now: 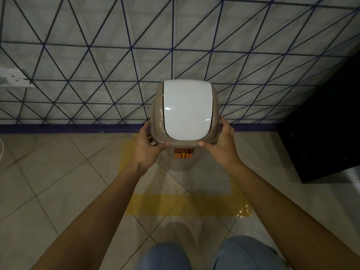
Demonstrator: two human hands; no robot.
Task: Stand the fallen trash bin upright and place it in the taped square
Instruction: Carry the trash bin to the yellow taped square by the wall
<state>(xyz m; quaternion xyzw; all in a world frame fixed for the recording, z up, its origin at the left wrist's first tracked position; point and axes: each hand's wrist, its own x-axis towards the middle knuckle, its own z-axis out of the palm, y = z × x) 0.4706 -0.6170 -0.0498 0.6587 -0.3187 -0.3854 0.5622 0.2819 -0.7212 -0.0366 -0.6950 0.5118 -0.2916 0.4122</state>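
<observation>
Two hands: both grip the trash bin point(184, 158) at its lid rim, one on each side.
Left hand point(148, 147): fingers wrapped around the left edge of the taupe lid frame, thumb along the near rim, closed on it.
Right hand point(221, 143): clasps the right edge the same way, thumb on the near rim.
Trash bin: upright, white swing flap point(187, 110) facing up, an orange label point(183, 152) on its near side.
Position: within the yellow taped square point(187, 205) on the tiled floor point(58, 182), close to the far wall; I cannot tell whether its base touches the floor.
Wall point(97, 55): pale, crossed by dark blue lines.
Right side: a black cabinet point(327, 123).
Near edge: the person's knees point(247, 254) in blue trousers.
</observation>
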